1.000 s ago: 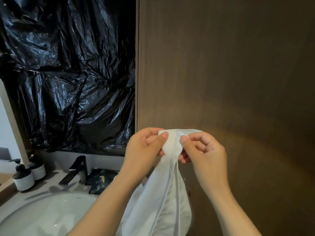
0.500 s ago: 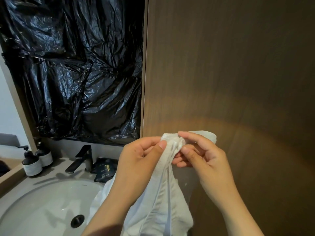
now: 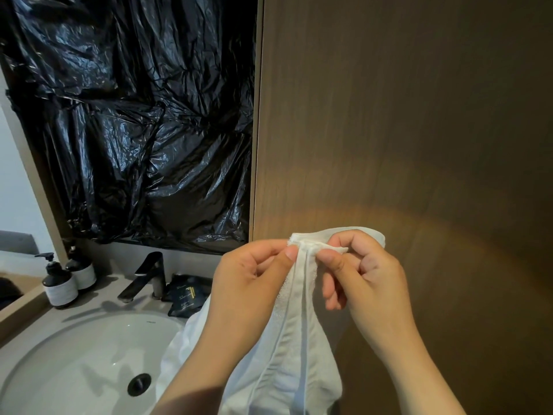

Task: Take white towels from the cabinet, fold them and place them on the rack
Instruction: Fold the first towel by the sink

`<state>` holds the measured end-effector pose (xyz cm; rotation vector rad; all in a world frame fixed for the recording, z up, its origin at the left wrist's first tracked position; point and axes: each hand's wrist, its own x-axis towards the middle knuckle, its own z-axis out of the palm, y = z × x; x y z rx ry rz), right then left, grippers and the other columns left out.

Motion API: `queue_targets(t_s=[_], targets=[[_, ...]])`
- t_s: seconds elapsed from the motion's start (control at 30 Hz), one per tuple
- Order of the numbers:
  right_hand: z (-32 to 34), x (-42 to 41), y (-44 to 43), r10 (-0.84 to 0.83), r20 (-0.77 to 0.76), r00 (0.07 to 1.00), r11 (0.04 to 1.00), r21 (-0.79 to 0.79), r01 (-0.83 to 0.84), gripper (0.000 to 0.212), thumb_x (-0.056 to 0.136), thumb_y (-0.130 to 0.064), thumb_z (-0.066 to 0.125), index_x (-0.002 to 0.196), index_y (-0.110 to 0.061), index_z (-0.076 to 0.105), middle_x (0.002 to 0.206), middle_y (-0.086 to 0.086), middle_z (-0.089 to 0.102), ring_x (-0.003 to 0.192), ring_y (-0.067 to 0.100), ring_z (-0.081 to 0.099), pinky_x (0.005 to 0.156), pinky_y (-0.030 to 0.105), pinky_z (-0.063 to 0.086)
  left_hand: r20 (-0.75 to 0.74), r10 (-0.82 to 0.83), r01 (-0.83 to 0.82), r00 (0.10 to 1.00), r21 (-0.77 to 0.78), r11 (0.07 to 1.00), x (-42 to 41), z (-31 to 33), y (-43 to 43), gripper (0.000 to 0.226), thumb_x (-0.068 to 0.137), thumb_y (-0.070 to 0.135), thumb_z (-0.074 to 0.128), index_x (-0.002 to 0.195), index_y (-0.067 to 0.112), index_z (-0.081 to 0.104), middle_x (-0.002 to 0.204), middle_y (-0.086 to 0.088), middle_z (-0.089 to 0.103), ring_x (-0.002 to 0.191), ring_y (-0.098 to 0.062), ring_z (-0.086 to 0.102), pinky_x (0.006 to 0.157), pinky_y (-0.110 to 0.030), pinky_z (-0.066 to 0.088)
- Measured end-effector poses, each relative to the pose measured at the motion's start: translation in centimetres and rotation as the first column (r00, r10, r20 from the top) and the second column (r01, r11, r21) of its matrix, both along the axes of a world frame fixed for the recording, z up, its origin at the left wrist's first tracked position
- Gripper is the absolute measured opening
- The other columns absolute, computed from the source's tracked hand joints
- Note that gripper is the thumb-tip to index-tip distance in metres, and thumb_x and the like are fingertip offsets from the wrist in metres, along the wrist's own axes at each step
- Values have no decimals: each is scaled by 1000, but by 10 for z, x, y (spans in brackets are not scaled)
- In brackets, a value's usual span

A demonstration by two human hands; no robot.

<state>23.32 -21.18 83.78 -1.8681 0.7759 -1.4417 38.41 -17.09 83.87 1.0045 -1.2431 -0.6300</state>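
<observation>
A white towel [image 3: 296, 348] hangs down from both my hands in front of the brown wooden cabinet door [image 3: 404, 115]. My left hand [image 3: 254, 280] pinches the towel's top edge between thumb and forefinger. Just to the right, my right hand [image 3: 362, 274] pinches the same top hem, with a corner of cloth poking out over its fingers. The hands are close together, almost touching. The towel's lower part drops out of the frame at the bottom. No rack is in view.
A white round sink [image 3: 77, 369] with a dark drain lies at the lower left. Behind it stand a black faucet [image 3: 149, 274], two pump bottles [image 3: 59, 283] and a black packet [image 3: 187, 296]. Crumpled black plastic sheeting [image 3: 134, 115] covers the wall above.
The view has shifted left and down, showing more of the sink. My fingers have worked along the towel's top hem, and a corner now sticks out over my right hand.
</observation>
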Motion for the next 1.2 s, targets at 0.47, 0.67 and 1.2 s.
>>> queue_targets(t_s=[0.47,0.67,1.2], targets=[[-2,-2,-1,-52,-48,997,998,-50,49,12,93,-37,57,83,-31,60,53,1,62,44,10,57,49,14,44,226,24,-10,974,-63,998,-1,-6,2,12,86,29,66,93,25,75,83,7,74,78,-9,70,70,-22,55],[0,-2,-3,-39,-47,998,998,-48,37,11,94,-32,58,83,-30,60,52,1,61,43,10,55,49,14,44,365,97,-53,926,-129,990,-2,-6,0,32,90,38,58,84,9,68,71,-6,64,67,-20,60,63,-36,50],[16,-69,-25,-278,-503,818,957,-215,193,28,86,-65,46,89,-39,54,63,-13,66,54,7,65,49,24,55,244,212,-180,946,-146,973,22,12,-13,28,87,36,52,86,13,69,81,-11,68,78,-29,61,69,-39,48]])
